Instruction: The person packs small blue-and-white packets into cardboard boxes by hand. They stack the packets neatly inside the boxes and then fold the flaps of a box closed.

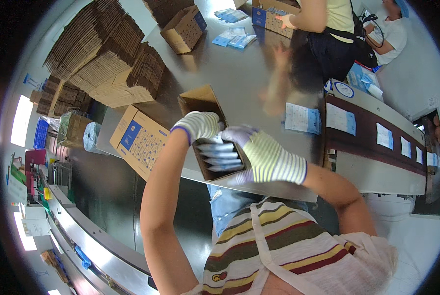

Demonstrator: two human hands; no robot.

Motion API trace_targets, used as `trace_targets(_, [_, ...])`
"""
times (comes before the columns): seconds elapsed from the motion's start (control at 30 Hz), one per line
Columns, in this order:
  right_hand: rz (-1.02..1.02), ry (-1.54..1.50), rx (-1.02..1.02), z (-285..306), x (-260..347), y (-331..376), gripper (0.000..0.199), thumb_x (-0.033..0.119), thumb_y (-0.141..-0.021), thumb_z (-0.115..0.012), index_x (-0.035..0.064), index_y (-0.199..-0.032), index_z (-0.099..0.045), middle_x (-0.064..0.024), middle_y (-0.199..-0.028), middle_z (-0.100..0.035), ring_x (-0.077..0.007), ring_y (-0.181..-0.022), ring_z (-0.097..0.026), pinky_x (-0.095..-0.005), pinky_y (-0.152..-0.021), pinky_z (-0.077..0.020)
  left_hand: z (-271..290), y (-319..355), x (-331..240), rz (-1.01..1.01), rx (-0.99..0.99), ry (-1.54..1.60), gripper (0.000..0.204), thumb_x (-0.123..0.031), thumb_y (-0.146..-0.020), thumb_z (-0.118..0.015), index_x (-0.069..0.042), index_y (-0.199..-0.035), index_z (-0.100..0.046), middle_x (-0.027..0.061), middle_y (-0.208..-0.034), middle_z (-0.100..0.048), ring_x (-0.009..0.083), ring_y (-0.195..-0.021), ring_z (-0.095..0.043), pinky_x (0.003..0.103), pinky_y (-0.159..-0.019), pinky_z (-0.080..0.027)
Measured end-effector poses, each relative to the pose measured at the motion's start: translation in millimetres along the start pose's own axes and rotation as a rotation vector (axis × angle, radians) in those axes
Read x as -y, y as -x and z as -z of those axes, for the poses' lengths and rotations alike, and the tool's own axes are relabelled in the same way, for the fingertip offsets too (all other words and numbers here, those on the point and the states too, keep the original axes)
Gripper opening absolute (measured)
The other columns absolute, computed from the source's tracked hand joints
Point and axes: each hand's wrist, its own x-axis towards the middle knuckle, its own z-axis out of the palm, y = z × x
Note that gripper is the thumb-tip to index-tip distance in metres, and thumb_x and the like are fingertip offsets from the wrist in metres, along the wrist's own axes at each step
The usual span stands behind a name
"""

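An open cardboard box (200, 162) stands at the near table edge in front of me, holding a row of pale blue-and-white packets (220, 156). Both my hands wear striped knit gloves. My left hand (200, 126) is over the box's left side, its fingers curled in at the packets' far end; what they grip is hidden. Along the box's right wall, my right hand (271, 155) is slightly blurred. Its fingers reach over the rim towards the packets, while its thumb is spread away near the front corner.
A printed cardboard box (140, 141) lies left of the open one. Stacked flat cartons (99, 54) rise at the far left. On the right, a conveyor (367, 130) carries several packets, with one packet (302, 118) at its end. Across the steel table (205, 69), a co-worker (323, 29) handles another box.
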Motion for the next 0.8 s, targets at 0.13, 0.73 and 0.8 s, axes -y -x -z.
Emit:
trace_targets(0.13, [0.007, 0.237, 0.106, -14.0, 11.8, 28.0, 0.088, 0.053, -0.075, -0.06, -0.0018, -0.136, -0.029, -0.0255, -0.133, -0.038, -0.0384, -0.125, -0.038, -0.0482, -0.109, -0.023, -58.4, -33.7, 1.1, -0.07, -0.033, -0.017, 0.02, -0.018, -0.08, -0.054, -0.007, -0.089, -0.069, 0.0133, -0.095, -0.067, 0.0302, -0.087, -0.064, 0.039, -0.073, -0.051])
trace_targets(0.73, [-0.487, 0.282, 0.235, 96.4, -126.0, 26.8, 0.055, 0.028, -0.079, -0.069, 0.0025, -0.124, -0.048, -0.0202, -0.113, -0.058, -0.0321, -0.109, -0.054, -0.0399, -0.096, -0.041, -73.3, 43.6, -77.8, 0.106, -0.367, 0.27, 0.034, -0.031, -0.082, -0.052, 0.0, -0.074, -0.063, 0.0218, -0.076, -0.062, 0.0365, -0.076, -0.061, 0.044, -0.069, -0.049])
trace_targets(0.8, [-0.48, 0.345, 0.314, 120.7, -192.3, 40.4, 0.053, 0.026, -0.078, -0.069, 0.003, -0.122, -0.05, -0.0185, -0.118, -0.057, -0.0305, -0.11, -0.055, -0.0378, -0.095, -0.0424, -75.7, 37.2, -77.0, 0.11, -0.419, 0.302, 0.035, -0.032, -0.081, -0.053, 0.001, -0.074, -0.063, 0.0223, -0.075, -0.062, 0.0376, -0.076, -0.06, 0.044, -0.069, -0.049])
